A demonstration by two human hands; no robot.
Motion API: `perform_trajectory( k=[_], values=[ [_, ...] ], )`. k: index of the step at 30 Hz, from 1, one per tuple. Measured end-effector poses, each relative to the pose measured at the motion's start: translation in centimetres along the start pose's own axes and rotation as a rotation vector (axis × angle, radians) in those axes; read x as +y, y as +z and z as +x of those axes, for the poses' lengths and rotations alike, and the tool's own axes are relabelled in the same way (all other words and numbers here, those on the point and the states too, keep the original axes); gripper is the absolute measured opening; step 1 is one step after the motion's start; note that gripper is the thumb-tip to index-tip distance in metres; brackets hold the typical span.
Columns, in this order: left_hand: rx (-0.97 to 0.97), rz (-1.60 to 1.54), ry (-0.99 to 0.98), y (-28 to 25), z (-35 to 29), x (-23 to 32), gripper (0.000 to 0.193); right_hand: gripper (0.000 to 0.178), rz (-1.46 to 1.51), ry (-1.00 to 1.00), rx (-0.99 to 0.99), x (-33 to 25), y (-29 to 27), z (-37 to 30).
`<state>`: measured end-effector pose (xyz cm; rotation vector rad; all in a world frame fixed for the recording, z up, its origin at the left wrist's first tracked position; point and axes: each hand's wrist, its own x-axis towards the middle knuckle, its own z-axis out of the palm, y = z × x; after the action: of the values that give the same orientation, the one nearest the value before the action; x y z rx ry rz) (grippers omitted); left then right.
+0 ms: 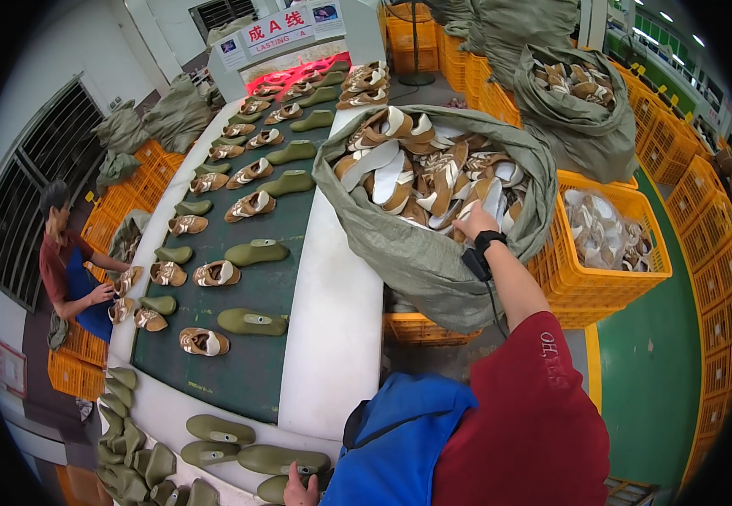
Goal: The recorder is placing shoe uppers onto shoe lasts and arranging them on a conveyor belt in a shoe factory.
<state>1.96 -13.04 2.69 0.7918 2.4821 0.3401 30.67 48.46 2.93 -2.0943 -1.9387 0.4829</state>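
Note:
My right hand [477,223] reaches into a large grey-green woven sack [433,282] full of brown-and-white shoe uppers [393,181]. Its fingers are closed at the edge of an upper with a white underside [492,196]; the fingertips are partly hidden. Low in the view, my left hand [300,487] lies over an olive-green shoe last [271,489], its fingers bent around it as far as they show. Beside that hand, more shoe lasts [281,459] lie on the white table end [167,405]. A black band with a cable [477,253] sits on my right wrist.
A dark green conveyor belt [256,354] carries uppers and lasts in rows. Across it, a co-worker [75,270] handles uppers. Loose lasts [151,464] pile up at the lower left. Orange crates [585,287] stand on the right, one with bagged uppers; another full sack [581,118] stands behind.

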Motion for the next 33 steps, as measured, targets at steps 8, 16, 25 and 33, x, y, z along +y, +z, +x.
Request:
perform_trajectory(
  k=[8,16,25,33],
  values=[
    [0.021,-0.016,-0.003,-0.3,-0.6,2.4,0.058,0.052,-0.188,-0.269,-0.305,-1.1,0.4,2.1],
    [0.087,-0.095,0.095,-3.3,-3.2,8.0,0.043,0.024,0.065,-0.342,0.137,-1.7,-3.0,0.7],
    [0.379,-0.007,0.458,-6.3,0.6,9.5,0.046,0.014,1.490,-0.776,-0.410,-13.1,-12.4,-11.7],
    [0.137,-1.143,0.617,-10.6,1.7,15.1,0.076,0.017,1.243,-1.389,-0.983,-23.2,-6.5,-25.6]
  ],
)
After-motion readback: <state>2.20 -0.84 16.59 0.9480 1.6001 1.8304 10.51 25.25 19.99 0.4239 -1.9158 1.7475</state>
